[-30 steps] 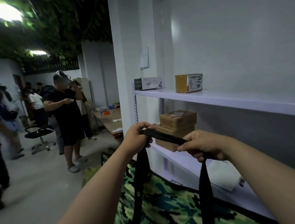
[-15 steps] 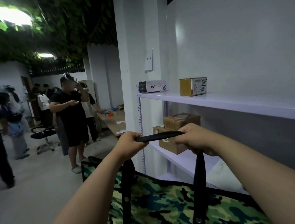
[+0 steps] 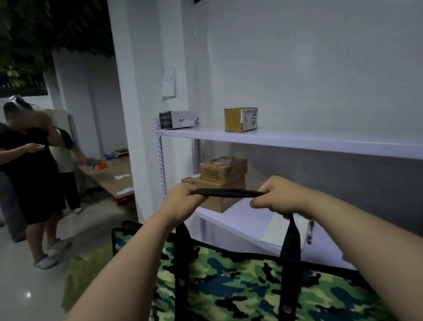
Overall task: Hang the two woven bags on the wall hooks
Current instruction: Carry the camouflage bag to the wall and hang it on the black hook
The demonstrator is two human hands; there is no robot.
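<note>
A: What was over on the left of the frame?

B: Some people (image 3: 30,176) stood there on the floor, well apart from the bag. If the bag swung out that way, I think it could bump someone who walked close.

A: And lower down, in the middle?

B: The left hand (image 3: 183,202) was closed tight on the black strap (image 3: 227,192). The camouflage bag (image 3: 242,285) hung below it and filled the bottom of the frame.

A: Was the other hand holding too?

B: Yes. The right hand (image 3: 280,196) was squeezed shut on the same strap, a bit to the right. The strap ran flat and tight between the two hands.

A: So what could go wrong?

B: I could not see any hook. The white wall (image 3: 324,60) in the upper right looked bare. So the strap might miss the hook or only catch on its tip, and then the bag would drop.

A: Anything else?

B: The shelf (image 3: 306,141) stuck out just behind the hands, and brown boxes (image 3: 222,177) sat on the lower board. If the bag went up too near, I think it could catch the shelf edge or knock a box off.

A: And the second bag?

B: Something green lay on the floor at lower left, but I could not tell what it was.
</note>
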